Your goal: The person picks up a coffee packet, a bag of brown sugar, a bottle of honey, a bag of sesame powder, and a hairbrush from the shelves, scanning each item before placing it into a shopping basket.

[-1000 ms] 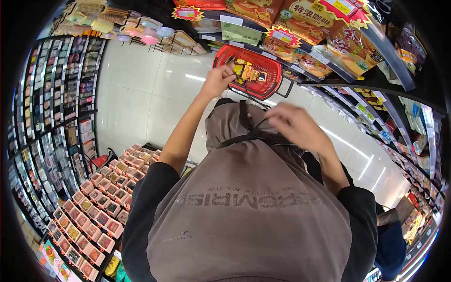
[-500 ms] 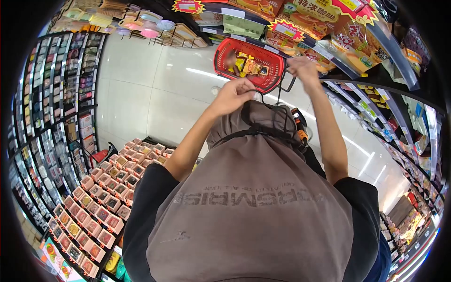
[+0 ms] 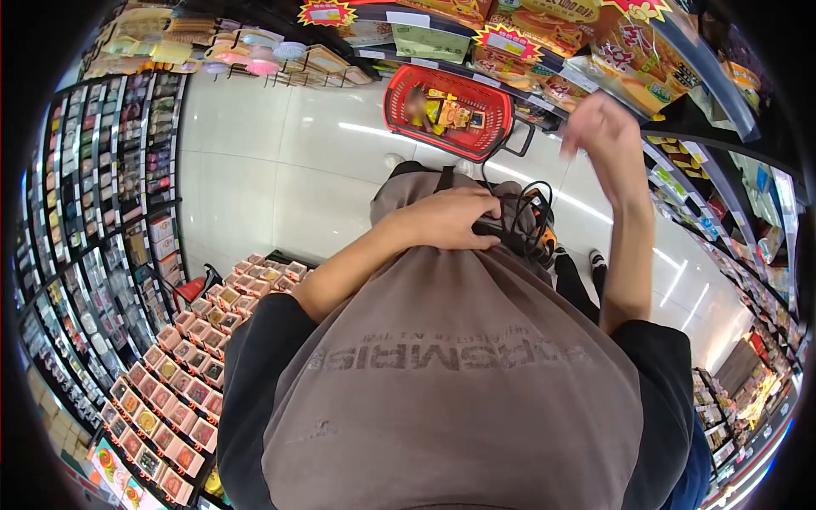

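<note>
A grey-brown apron (image 3: 450, 408) with dark lettering covers my front and is gathered at the waist. My left hand (image 3: 450, 217) lies on that gather, its thumb and fingers closed round a black strap (image 3: 486, 227). Beside it, black cord hangs in loops (image 3: 534, 208) over something dark and orange that I cannot make out. Raised to the right, close to the shelf front, is my right hand (image 3: 603, 127); its fingers are smeared by motion. Ahead on the floor stands a red shopping basket (image 3: 395, 98) with a black handle and several yellow packets (image 3: 455, 115) inside.
Ahead, a shelf (image 3: 578, 78) carries bagged goods with price tags. Racks of small items (image 3: 119, 170) rise at the left, and a stepped display of small pink boxes (image 3: 183, 382) stands near my left elbow. Another person's legs (image 3: 578, 276) show to the right.
My left hand has drawn back from the cord end to the apron's gathered waist. My right hand has lifted away to the right from beside the basket handle. The cord now hangs in loops.
</note>
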Action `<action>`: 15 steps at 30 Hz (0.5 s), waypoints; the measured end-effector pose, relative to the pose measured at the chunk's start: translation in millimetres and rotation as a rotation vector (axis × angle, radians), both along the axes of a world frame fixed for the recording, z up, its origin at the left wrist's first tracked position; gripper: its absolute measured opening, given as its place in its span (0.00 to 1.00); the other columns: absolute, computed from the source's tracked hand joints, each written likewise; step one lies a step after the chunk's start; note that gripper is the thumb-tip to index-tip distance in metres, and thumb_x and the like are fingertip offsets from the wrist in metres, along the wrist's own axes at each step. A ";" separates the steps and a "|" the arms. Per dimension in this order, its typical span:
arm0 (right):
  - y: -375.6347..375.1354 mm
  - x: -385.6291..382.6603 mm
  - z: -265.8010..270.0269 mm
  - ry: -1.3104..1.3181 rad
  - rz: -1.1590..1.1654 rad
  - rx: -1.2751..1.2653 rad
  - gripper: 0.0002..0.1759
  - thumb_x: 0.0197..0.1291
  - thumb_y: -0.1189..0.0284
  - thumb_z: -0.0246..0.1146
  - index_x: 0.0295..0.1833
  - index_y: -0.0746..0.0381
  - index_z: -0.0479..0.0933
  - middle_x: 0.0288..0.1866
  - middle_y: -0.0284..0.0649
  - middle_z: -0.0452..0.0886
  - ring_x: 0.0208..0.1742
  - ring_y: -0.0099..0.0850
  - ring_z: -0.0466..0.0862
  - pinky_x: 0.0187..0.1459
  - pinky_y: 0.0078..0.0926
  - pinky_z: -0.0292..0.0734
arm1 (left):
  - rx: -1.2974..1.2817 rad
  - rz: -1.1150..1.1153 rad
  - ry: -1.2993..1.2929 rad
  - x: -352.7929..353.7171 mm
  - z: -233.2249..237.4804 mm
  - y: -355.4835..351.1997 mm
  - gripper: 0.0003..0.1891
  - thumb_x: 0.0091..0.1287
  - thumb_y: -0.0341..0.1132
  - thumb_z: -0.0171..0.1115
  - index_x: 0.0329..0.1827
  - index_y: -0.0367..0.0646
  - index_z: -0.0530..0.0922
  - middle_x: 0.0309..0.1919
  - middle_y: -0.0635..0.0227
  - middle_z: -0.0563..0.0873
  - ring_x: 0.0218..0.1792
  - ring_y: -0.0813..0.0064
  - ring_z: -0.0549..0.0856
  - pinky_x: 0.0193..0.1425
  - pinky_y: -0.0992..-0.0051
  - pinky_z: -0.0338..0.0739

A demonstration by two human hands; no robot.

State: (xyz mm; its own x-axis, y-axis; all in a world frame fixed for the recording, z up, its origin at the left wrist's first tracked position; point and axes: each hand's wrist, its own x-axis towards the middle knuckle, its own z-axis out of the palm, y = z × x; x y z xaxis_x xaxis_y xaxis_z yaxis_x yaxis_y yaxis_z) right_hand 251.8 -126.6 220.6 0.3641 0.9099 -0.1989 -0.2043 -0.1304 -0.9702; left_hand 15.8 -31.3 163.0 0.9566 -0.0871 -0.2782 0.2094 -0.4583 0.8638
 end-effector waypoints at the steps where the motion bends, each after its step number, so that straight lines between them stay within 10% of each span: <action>1: -12.7 -16.3 15.7 -0.053 0.279 0.029 0.08 0.55 0.77 0.63 0.40 0.68 0.77 0.31 0.40 0.83 0.29 0.24 0.82 0.35 0.20 0.76 | 0.003 -0.006 -0.004 0.9 -0.2 -1.6 0.19 0.58 0.41 0.66 0.45 0.37 0.75 0.42 0.54 0.80 0.49 0.56 0.79 0.53 0.64 0.74; 5: -48.5 -74.9 27.6 -0.178 0.827 -0.340 0.10 0.51 0.79 0.64 0.42 0.66 0.80 0.30 0.45 0.84 0.31 0.30 0.85 0.36 0.25 0.78 | 0.213 -0.035 -0.270 3.0 -10.7 -8.1 0.08 0.60 0.32 0.59 0.38 0.37 0.74 0.31 0.56 0.78 0.39 0.53 0.81 0.40 0.60 0.76; 10: -67.4 -111.1 -11.3 -1.075 0.548 -0.251 0.07 0.50 0.74 0.59 0.32 0.62 0.82 0.26 0.42 0.83 0.30 0.38 0.85 0.36 0.34 0.77 | 0.124 -0.009 -0.189 3.7 -2.2 -3.4 0.06 0.62 0.28 0.56 0.39 0.35 0.75 0.33 0.55 0.80 0.37 0.53 0.81 0.41 0.61 0.76; 15: -65.5 -123.5 -30.9 -1.374 0.569 -0.157 0.05 0.44 0.73 0.58 0.25 0.59 0.80 0.24 0.37 0.82 0.24 0.30 0.83 0.34 0.30 0.74 | -0.019 0.046 -0.106 5.6 7.4 -4.1 0.07 0.65 0.30 0.55 0.37 0.34 0.76 0.31 0.50 0.82 0.38 0.49 0.82 0.41 0.58 0.74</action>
